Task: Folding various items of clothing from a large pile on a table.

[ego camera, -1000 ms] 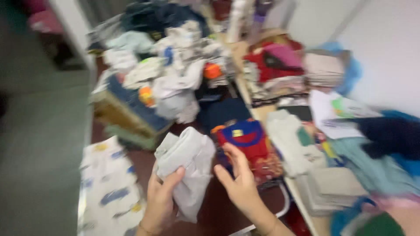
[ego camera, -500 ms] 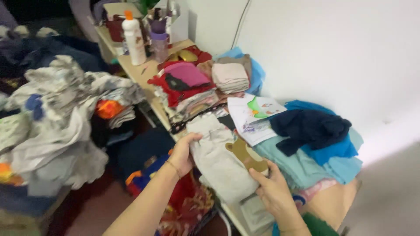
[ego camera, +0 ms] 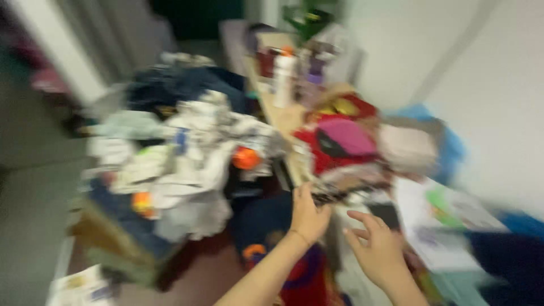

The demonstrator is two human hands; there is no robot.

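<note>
The grey garment has left both hands; the left hand [ego camera: 309,215] and right hand [ego camera: 375,249] hover released, clothes heap [ego camera: 187,164] at ten o'clock.

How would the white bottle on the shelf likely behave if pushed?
The white bottle stands upright and tall for its width, so it would probably tip rather than slide. It looks like plastic, so likely light and not fragile. Blur hides how full it is.

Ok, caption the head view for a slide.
Blurred view: left hand and right hand reach over stacked clothes beside a heap of crumpled laundry.
</note>
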